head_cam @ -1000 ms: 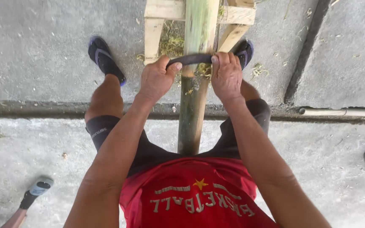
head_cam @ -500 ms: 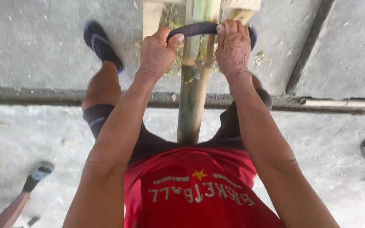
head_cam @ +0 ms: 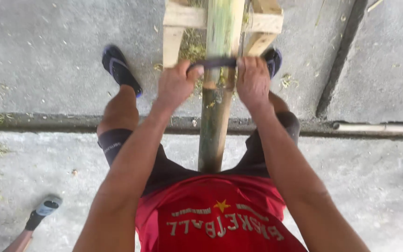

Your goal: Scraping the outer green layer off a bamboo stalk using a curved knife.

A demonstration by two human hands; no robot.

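Rough concrete (head_cam: 47, 56), smooth green bamboo pole (head_cam: 220, 93)

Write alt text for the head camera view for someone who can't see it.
Seen from above, a person's left hand and right hand grip the two ends of a dark curved blade laid across a green bamboo pole. The pole runs between their legs over a wooden frame on concrete.
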